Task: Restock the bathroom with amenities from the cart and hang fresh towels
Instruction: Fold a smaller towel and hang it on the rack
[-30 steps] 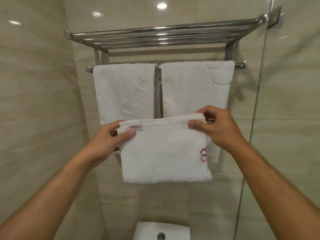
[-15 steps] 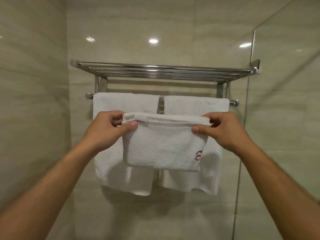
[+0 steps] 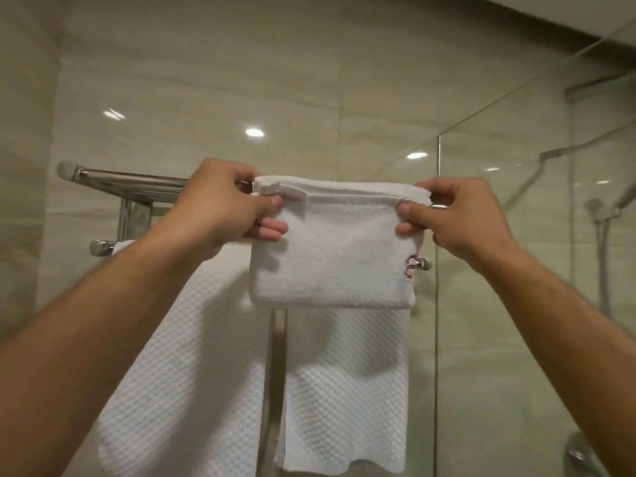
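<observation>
Beige tiled wall behind; your left hand and right hand, arms raised, pinch the folded towel's top corners at the chrome rack.

This is a bathroom, most likely in a hotel. The walls are covered in large glossy beige tiles that mirror the ceiling lights. A chrome towel rack is fixed to the wall, with a rail beneath it carrying two white waffle-weave towels hung side by side. To the right stands a glass shower screen, and behind it a shower head on a riser pipe. A small folded white towel bears red embroidery at one corner.
</observation>
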Available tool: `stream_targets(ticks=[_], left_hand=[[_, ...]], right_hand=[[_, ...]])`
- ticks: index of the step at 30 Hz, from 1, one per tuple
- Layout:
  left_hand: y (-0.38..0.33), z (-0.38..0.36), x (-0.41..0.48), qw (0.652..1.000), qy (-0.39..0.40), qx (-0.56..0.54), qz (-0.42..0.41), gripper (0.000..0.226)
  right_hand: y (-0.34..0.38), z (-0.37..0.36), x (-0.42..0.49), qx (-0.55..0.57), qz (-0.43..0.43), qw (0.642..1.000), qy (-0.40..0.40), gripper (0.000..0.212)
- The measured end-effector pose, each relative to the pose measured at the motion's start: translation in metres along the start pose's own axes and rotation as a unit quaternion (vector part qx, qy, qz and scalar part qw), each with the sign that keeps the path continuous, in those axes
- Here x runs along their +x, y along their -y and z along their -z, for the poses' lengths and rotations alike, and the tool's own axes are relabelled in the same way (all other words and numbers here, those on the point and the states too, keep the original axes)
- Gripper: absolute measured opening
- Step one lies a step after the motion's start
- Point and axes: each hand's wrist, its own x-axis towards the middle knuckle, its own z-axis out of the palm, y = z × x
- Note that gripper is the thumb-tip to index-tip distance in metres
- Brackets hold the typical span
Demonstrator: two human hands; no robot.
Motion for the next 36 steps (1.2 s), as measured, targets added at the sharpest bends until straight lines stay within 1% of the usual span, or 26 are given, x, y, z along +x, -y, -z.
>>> stream_targets(ticks=[3, 4, 7, 10, 12, 14, 15, 17, 18, 20, 21, 23, 25, 26, 28, 30, 31, 33, 34, 36], left_hand=[[-0.022, -0.018, 0.027, 0.999, -0.013, -0.043, 0.002, 0.028], [-0.03, -0.025, 0.039, 0.999, -0.023, -0.047, -0.006, 0.031], [-0.048, -0.043, 0.082, 0.998, -0.057, -0.028, -0.025, 0.034], [-0.055, -0.059, 0.121, 0.998, -0.063, -0.023, 0.005, 0.031], [-0.051, -0.068, 0.143, 0.998, -0.057, -0.013, 0.033, 0.027], [-0.044, -0.073, 0.16, 0.997, -0.052, 0.007, 0.052, 0.023], [-0.04, -0.074, 0.166, 0.997, -0.053, 0.021, 0.06, 0.019], [-0.032, -0.077, 0.174, 0.994, -0.054, 0.065, 0.068, 0.017], [-0.028, -0.078, 0.176, 0.99, -0.052, 0.11, 0.068, 0.017], [-0.022, -0.082, 0.176, 0.974, -0.025, 0.214, 0.07, 0.02], [-0.018, -0.082, 0.177, 0.968, 0.005, 0.236, 0.081, 0.029], [-0.014, -0.085, 0.18, 0.968, 0.069, 0.214, 0.11, 0.047], [-0.009, -0.089, 0.181, 0.97, 0.109, 0.18, 0.125, 0.052], [-0.005, -0.091, 0.184, 0.968, 0.113, 0.187, 0.122, 0.056], [0.0, -0.097, 0.188, 0.956, 0.112, 0.257, 0.091, 0.066], [0.004, -0.102, 0.185, 0.933, 0.094, 0.348, 0.016, 0.071], [0.005, -0.104, 0.185, 0.916, 0.083, 0.391, -0.035, 0.068], [0.002, -0.106, 0.176, 0.887, 0.075, 0.438, -0.128, 0.045], [0.0, -0.105, 0.171, 0.876, 0.081, 0.451, -0.154, 0.036], [-0.002, -0.101, 0.164, 0.852, 0.108, 0.485, -0.166, 0.035]], right_hand=[[-0.001, 0.009, 0.033, 0.015, 0.026, 0.999, -0.026, 0.015], [-0.001, 0.011, 0.044, 0.024, 0.027, 0.999, -0.032, 0.014], [-0.002, 0.013, 0.08, 0.025, 0.05, 0.997, -0.059, 0.013], [-0.01, 0.011, 0.116, -0.005, 0.066, 0.993, -0.101, 0.013], [-0.022, 0.009, 0.137, -0.048, 0.064, 0.992, -0.096, 0.016], [-0.033, 0.009, 0.154, -0.115, 0.064, 0.989, -0.063, 0.026], [-0.036, 0.009, 0.159, -0.145, 0.059, 0.987, -0.033, 0.037], [-0.041, 0.007, 0.168, -0.162, 0.051, 0.985, 0.043, 0.056], [-0.043, 0.006, 0.173, -0.166, 0.051, 0.982, 0.077, 0.059], [-0.047, 0.0, 0.183, -0.19, 0.047, 0.971, 0.139, 0.054], [-0.048, -0.003, 0.188, -0.205, 0.045, 0.963, 0.169, 0.049], [-0.053, -0.012, 0.197, -0.225, 0.026, 0.95, 0.214, 0.04], [-0.06, -0.019, 0.201, -0.244, 0.016, 0.941, 0.234, 0.037], [-0.065, -0.021, 0.204, -0.252, 0.015, 0.938, 0.237, 0.036], [-0.073, -0.023, 0.204, -0.267, 0.025, 0.933, 0.238, 0.035], [-0.075, -0.024, 0.199, -0.288, 0.06, 0.931, 0.218, 0.035], [-0.075, -0.023, 0.195, -0.298, 0.084, 0.93, 0.199, 0.036], [-0.072, -0.021, 0.184, -0.298, 0.131, 0.933, 0.154, 0.036], [-0.07, -0.018, 0.178, -0.288, 0.151, 0.935, 0.145, 0.037], [-0.071, -0.01, 0.164, -0.286, 0.171, 0.928, 0.168, 0.044]])
